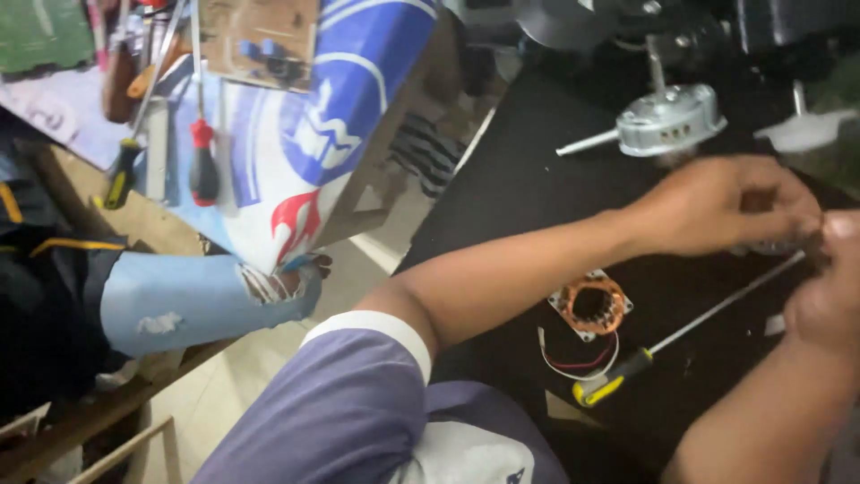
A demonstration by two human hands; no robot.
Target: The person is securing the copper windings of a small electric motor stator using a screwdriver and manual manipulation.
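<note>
My left hand [726,204] reaches across the black table [520,179] to the right edge of the view, fingers curled around a small blurred part. My right hand [829,296] meets it there, fingertips pinched on the same small part; what the part is cannot be made out. Below the hands lies a screwdriver [681,336] with a yellow and black handle and a long shaft. A square motor stator with copper winding [591,305] and red and white wires rests beside it. A silver motor housing with a shaft [667,121] sits farther back.
A blue, white and red box [313,134] stands at left with screwdrivers [203,161] hanging on it. Another person's leg in torn light jeans [197,300] is at left. Wooden slats [98,421] lie on the pale floor.
</note>
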